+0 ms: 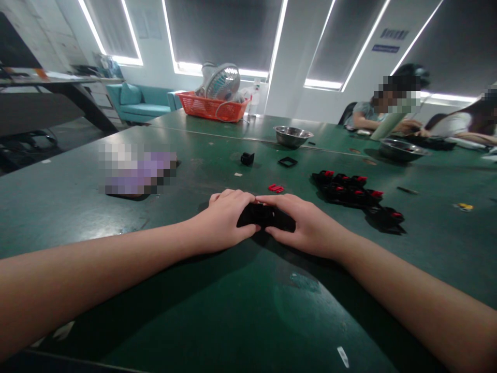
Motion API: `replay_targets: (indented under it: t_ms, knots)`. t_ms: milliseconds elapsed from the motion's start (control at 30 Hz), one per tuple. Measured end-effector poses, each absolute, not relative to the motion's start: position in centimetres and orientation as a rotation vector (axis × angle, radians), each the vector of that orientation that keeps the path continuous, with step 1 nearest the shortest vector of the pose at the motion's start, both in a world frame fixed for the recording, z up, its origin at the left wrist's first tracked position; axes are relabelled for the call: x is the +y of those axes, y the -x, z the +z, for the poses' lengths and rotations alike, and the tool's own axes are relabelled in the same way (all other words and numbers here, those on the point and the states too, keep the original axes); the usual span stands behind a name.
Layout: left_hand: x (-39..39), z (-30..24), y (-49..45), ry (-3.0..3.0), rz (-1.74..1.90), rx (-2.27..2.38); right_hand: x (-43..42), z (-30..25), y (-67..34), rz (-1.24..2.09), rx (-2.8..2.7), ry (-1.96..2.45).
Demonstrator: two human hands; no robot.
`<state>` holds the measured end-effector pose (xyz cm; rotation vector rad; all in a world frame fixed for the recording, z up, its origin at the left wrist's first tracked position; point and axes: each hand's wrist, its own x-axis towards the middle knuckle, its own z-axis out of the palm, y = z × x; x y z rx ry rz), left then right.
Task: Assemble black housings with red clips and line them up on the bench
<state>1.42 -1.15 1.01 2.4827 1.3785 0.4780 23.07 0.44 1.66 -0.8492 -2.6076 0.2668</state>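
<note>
Between my two hands, low over the green table (pixel 233 321), is a black plastic part (pixel 264 215). My left hand (pixel 229 217) grips its left end, thumb on the near side and fingers over the far side. Its right end is held by my right hand (pixel 306 223) in the same way. Fingers cover much of the part, so its full shape is hidden. Just beyond my hands lie small red plastic pieces (pixel 276 188). Farther off are a small black block (pixel 247 158) and a black square frame (pixel 288 162).
To the right sits a cluster of black parts with red pieces (pixel 341 187). A purple object (pixel 143 173), blurred, lies at left. Metal bowls (pixel 293 137) and a red basket (pixel 213 108) holding a fan stand farther back. Two people work at the far right.
</note>
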Motion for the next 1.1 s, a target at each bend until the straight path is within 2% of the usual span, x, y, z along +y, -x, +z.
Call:
replay_targets:
  t_ms: [1100]
  knots:
    - [-1.17,1.34,-1.39,-2.466,0.446,1.394,0.34,2.07,-22.73,0.248,-2.598,0.912]
